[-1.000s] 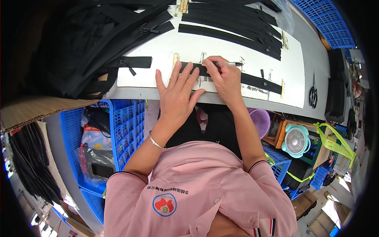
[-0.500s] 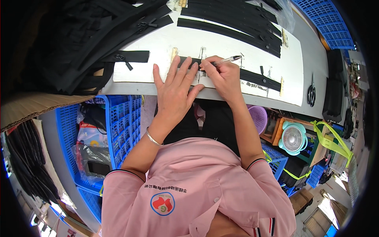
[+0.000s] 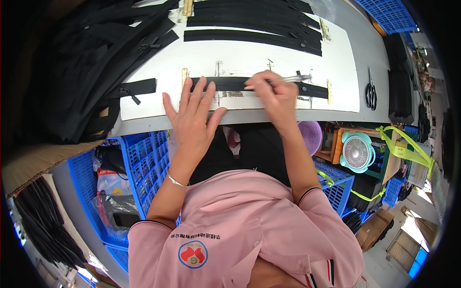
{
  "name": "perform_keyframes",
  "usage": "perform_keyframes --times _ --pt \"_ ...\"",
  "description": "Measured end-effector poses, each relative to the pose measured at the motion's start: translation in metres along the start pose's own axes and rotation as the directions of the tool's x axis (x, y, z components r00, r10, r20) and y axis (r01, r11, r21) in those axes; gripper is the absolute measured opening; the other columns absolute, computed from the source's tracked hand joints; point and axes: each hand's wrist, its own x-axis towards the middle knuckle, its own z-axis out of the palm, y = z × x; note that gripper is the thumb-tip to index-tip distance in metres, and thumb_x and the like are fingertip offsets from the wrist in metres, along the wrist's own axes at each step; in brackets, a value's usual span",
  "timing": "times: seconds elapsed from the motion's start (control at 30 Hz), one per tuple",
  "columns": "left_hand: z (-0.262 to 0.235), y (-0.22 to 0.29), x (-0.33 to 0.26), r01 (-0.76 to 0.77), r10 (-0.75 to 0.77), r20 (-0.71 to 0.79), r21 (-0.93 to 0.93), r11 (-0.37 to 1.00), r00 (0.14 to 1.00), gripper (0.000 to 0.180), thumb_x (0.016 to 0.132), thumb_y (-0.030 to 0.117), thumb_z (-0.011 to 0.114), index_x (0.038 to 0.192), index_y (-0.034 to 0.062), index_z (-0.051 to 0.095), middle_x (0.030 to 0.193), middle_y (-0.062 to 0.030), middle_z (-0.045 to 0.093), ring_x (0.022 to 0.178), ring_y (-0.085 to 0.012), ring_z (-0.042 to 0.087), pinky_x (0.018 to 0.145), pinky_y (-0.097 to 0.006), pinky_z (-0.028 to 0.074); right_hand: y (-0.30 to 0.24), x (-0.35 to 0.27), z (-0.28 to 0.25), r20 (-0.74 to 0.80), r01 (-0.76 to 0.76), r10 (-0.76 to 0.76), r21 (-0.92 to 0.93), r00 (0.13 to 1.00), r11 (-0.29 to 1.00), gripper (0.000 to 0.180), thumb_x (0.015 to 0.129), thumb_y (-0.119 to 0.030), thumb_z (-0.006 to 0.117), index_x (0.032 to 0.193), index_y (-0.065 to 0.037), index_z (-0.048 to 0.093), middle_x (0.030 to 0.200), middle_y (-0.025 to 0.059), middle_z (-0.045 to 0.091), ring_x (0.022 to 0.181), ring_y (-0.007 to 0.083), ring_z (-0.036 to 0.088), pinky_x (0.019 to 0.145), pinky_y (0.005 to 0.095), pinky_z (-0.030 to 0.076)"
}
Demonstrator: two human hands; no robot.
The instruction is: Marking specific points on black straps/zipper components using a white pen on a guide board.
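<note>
A black zipper [image 3: 230, 84] lies lengthwise along the near part of a marked white board [image 3: 158, 62]. My left hand [image 3: 194, 120] is spread, with its fingertips resting on the zipper's left end. A clear pen [image 3: 293, 78] is held in my right hand [image 3: 276, 98], over the middle of the zipper. That hand is slightly blurred; whether the pen tip touches the tape cannot be made out. Farther back on the board lie several more black zippers [image 3: 249, 39].
A heap of black zippers [image 3: 81, 72] covers the table's left side, above a cardboard edge [image 3: 53, 156]. Black scissors [image 3: 370, 95] lie right of the board. Below the table are a blue crate [image 3: 144, 168], a purple basket [image 3: 309, 137] and a small fan [image 3: 357, 152].
My right hand with the pen has moved right along the zipper, away from my left hand. My left hand keeps its place on the zipper's left end. The whole view has shifted slightly.
</note>
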Motion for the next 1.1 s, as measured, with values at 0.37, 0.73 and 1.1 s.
perform_keyframes --times 0.37,0.73,1.1 --pt "-0.007 0.02 0.009 -0.023 0.027 0.031 -0.13 0.991 0.999 0.065 0.092 0.034 0.075 0.15 0.011 0.054 0.156 -0.0106 0.05 0.151 -0.0322 0.037 0.122 -0.066 0.005 0.027 -0.002 -0.043 -0.126 -0.19 0.17 -0.173 0.977 0.966 0.019 0.101 -0.015 0.065 0.097 0.0 0.075 0.077 0.0003 0.068 0.069 0.0044 0.055 0.063 0.0215 0.043" --pt "0.028 0.064 0.026 -0.159 0.183 0.091 -0.224 0.961 0.979 0.055 0.091 0.033 0.075 0.139 0.0098 0.064 0.148 -0.0088 0.057 0.139 -0.0273 0.049 0.123 -0.06 0.009 0.036 0.0 -0.04 -0.151 -0.043 0.011 -0.214 0.988 0.976 0.017 0.096 -0.014 0.07 0.093 0.001 0.075 0.067 0.0083 0.067 0.056 0.0091 0.058 0.054 0.0265 0.044" --pt "0.03 0.064 0.028 -0.173 0.193 0.062 -0.239 0.955 0.979 0.05 0.091 0.031 0.074 0.134 0.0069 0.066 0.143 -0.0087 0.059 0.137 -0.0255 0.05 0.122 -0.063 0.008 0.035 -0.005 -0.05 -0.023 -0.088 0.085 -0.189 0.996 0.978 0.019 0.096 -0.011 0.066 0.088 0.004 0.074 0.075 0.0072 0.073 0.066 0.0106 0.066 0.062 0.0267 0.05"
